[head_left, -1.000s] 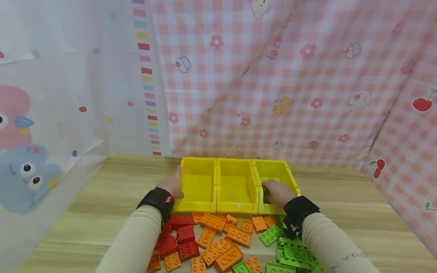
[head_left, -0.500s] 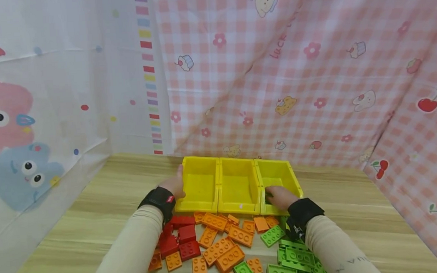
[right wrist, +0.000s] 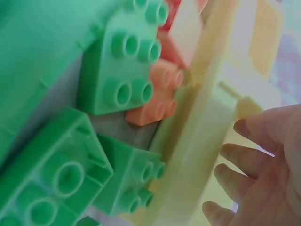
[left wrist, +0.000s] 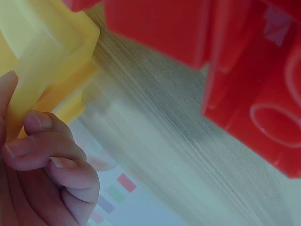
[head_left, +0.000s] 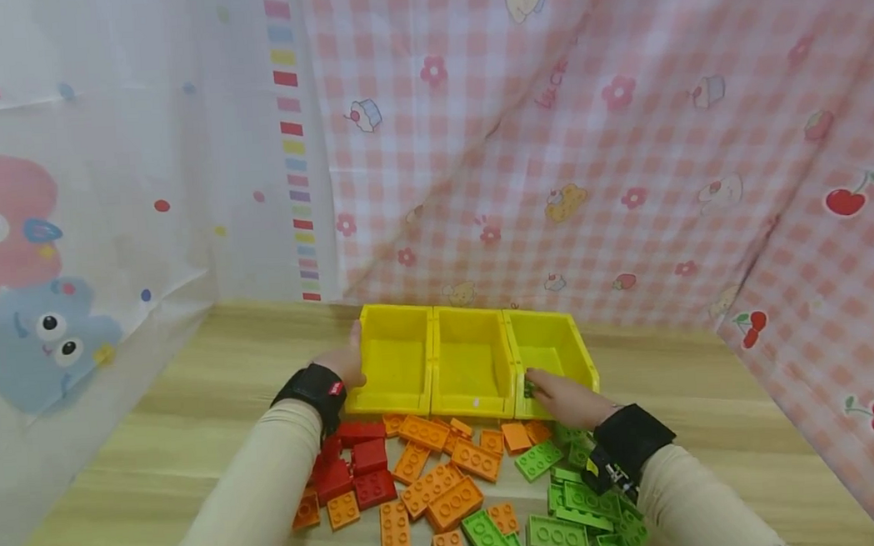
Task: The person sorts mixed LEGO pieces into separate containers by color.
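Three yellow bins stand joined side by side. At the outer wall of the left bin, my left hand grips the plastic, thumb over the rim and fingers curled outside, as the left wrist view shows. My right hand lies over the front lip of the right bin, its fingers spread and loosely bent; nothing shows between them in the right wrist view. A small dark green patch shows in that bin beside the fingertips. Green bricks lie below the right wrist, red bricks near the left one.
Orange bricks are strewn in front of the bins between the red and green ones. A wooden tabletop carries everything. Behind it hangs a pink checked cloth, with a white printed cloth at the left.
My right hand has drawn back slightly towards the front right, its wrist turned and its fingers straighter than before. The left hand keeps its grip on the left bin. The view has shifted slightly.
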The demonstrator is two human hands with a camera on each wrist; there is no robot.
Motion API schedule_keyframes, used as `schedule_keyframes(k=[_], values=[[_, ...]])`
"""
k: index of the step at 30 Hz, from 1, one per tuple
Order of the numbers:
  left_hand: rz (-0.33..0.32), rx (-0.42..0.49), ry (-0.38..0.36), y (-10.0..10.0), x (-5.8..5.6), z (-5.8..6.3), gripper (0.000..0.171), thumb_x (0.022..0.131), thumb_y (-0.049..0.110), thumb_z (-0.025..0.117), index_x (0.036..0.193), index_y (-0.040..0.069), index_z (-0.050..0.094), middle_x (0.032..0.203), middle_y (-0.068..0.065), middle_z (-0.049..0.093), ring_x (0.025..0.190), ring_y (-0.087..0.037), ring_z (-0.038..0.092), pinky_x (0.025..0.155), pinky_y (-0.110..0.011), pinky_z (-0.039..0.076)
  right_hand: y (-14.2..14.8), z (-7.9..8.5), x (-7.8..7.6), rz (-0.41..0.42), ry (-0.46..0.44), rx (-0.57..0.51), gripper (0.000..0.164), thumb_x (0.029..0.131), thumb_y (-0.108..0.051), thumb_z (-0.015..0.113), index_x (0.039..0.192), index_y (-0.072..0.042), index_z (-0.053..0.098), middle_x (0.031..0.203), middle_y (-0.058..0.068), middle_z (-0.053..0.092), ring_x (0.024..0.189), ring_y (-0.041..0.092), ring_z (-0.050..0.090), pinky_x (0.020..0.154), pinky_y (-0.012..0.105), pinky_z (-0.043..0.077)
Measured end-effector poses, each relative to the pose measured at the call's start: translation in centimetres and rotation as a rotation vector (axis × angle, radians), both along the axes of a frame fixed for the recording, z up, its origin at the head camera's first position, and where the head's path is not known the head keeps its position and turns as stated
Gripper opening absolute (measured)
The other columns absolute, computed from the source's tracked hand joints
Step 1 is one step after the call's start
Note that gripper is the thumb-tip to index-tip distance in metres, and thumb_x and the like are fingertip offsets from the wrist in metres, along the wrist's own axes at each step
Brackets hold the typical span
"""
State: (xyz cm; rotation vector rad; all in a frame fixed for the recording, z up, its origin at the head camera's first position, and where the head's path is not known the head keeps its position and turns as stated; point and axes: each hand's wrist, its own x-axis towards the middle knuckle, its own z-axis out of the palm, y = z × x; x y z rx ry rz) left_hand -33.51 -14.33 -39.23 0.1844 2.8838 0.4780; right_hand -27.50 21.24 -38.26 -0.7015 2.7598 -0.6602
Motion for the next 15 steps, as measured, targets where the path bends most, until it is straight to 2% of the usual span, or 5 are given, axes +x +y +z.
schedule_keyframes(k=[5, 10, 13, 15], values=[[-0.019, -0.027, 0.014, 0.1, 0.0, 0.1, 0.098, 0.082, 0.014, 0.067, 0.147, -0.003, -0.004, 0.063, -0.009, 0.054, 0.053, -0.023, 0.050, 0.052, -0.033, 0.037, 0.6, 0.8, 2.1, 0.006, 0.000, -0.005, 0.044, 0.099, -0.012, 0.044, 0.140, 0.002, 0.036, 0.145, 0.026, 0.028, 0.132, 0.041, 0.027, 0.103, 0.052, 0.026], [-0.034, -0.023, -0.014, -0.1, -0.1, -0.2, 0.098, 0.082, 0.013, 0.067, 0.146, -0.004, -0.005, 0.062, -0.010, 0.054, 0.051, -0.023, 0.050, 0.051, -0.033, 0.038, 1.8, 1.0, 4.8, 0.029, -0.007, 0.001, 0.048, 0.097, -0.020, 0.050, 0.141, -0.003, 0.039, 0.148, 0.022, 0.024, 0.133, 0.040, 0.025, 0.101, 0.054, 0.028], [-0.031, -0.014, -0.022, -0.3, -0.6, -0.3, 0.098, 0.083, 0.015, 0.066, 0.147, -0.001, -0.007, 0.066, -0.010, 0.055, 0.054, -0.024, 0.051, 0.053, -0.032, 0.039, 2.6, 1.3, 5.8, 0.034, 0.008, -0.024, 0.049, 0.097, -0.025, 0.050, 0.139, -0.002, 0.041, 0.147, 0.021, 0.027, 0.132, 0.040, 0.028, 0.100, 0.054, 0.030], [-0.026, -0.004, -0.021, -0.3, -0.9, -0.2, 0.098, 0.084, 0.016, 0.066, 0.146, 0.000, -0.008, 0.069, -0.011, 0.056, 0.056, -0.025, 0.052, 0.055, -0.033, 0.039, 3.1, 1.5, 6.1, 0.034, 0.025, -0.039, 0.047, 0.097, -0.025, 0.050, 0.137, -0.001, 0.043, 0.143, 0.021, 0.035, 0.129, 0.039, 0.034, 0.098, 0.052, 0.033]])
